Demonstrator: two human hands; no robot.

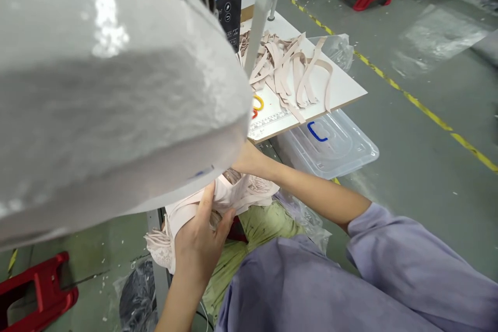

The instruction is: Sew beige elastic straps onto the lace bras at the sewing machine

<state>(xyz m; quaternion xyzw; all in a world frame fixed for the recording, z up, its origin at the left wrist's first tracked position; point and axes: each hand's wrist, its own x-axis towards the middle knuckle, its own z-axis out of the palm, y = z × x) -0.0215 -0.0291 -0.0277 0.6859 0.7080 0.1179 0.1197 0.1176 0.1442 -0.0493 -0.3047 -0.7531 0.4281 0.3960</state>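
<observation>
No word, brand or number can be read anywhere in the head view. The ruler scale (pixel 268 123) printed along the front edge of the white desk (pixel 342 88) shows tick marks and tiny figures, too small to make out. The black control panel (pixel 229 15) on the machine carries small white button symbols and a blue lit display, none of them legible.
</observation>
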